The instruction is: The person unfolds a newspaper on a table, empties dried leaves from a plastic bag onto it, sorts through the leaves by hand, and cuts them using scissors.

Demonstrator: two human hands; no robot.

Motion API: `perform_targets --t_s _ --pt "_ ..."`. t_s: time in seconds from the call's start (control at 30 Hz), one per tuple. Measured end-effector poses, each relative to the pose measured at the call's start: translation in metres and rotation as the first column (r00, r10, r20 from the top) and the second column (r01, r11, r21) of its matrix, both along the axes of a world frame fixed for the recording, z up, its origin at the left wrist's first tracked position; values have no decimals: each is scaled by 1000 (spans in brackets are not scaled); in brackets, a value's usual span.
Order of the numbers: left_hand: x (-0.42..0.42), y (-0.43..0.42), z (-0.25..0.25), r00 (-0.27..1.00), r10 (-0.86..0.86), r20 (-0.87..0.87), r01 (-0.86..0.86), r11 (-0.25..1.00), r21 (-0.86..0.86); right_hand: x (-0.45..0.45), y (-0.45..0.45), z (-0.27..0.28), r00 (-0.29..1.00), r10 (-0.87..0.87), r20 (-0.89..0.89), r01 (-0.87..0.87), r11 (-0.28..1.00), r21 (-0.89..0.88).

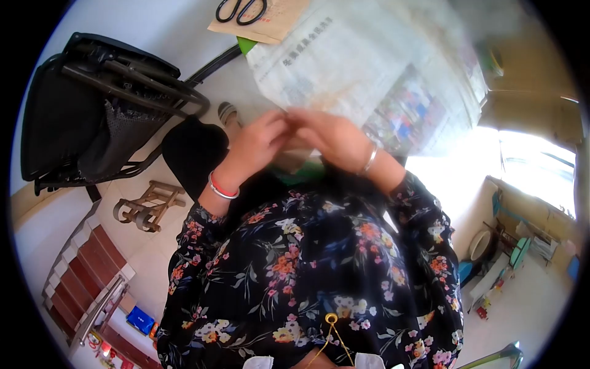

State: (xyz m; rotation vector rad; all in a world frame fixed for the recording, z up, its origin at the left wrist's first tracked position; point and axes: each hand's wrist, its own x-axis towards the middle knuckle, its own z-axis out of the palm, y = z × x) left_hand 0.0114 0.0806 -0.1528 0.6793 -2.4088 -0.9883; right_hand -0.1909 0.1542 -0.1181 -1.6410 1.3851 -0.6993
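Note:
My left hand [255,142], with a red band and a silver bangle at the wrist, is raised in front of my body. My right hand [335,138], wearing a silver bangle, meets it fingertip to fingertip. The fingers of both are bent and pinched together. Anything between them is too small or hidden to name, and the right hand is slightly blurred. Just below the hands, something brownish and green [301,171] shows at my lap, partly covered. Beyond them lies a table covered with newspaper [319,67].
Black-handled scissors [249,11] rest on a brown paper envelope [264,32] at the table's far left. A black folding chair [67,117] stands to the left, with a small wooden stool [161,206] on the floor below it. Red-brown stairs [92,264] are at lower left.

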Motion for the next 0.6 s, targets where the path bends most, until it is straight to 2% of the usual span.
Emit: perform_targets --t_s 0.03,0.13,0.17,0.23,0.27,0.37,0.4,0.43,0.5,0.6 --pt "1 0 0 1000 -11 10 11 1000 -4 -7 4 -4 996 -37 80 34 999 30" --pt "2 -1 2 999 -40 23 40 999 -9 -35 3 -7 952 -305 22 306 950 -61" --pt "2 -1 4 999 -44 16 44 999 -5 -44 2 -16 919 -373 -124 352 922 -163" --pt "1 -2 6 999 -50 4 50 999 -1 -54 3 -39 773 -512 -374 382 847 -371" --pt "1 -2 7 999 -52 -1 52 999 -2 -55 7 -44 782 -471 -409 379 880 -287" --pt "2 -1 7 999 -44 4 44 999 -22 -27 20 -34 830 -243 -502 140 962 -234" --pt "3 -1 6 999 -42 8 42 999 -33 -15 27 -26 871 -155 -466 43 969 -243" --pt "3 -2 6 999 -39 9 39 999 -25 3 29 -22 962 -29 -271 -35 973 -228" --pt "1 -3 4 999 -34 -2 34 999 -9 14 35 -18 1000 -6 -2 6 991 -132" --pt "1 0 2 1000 -5 -4 5 1000 -18 -2 32 -17 950 -93 298 103 995 -16"
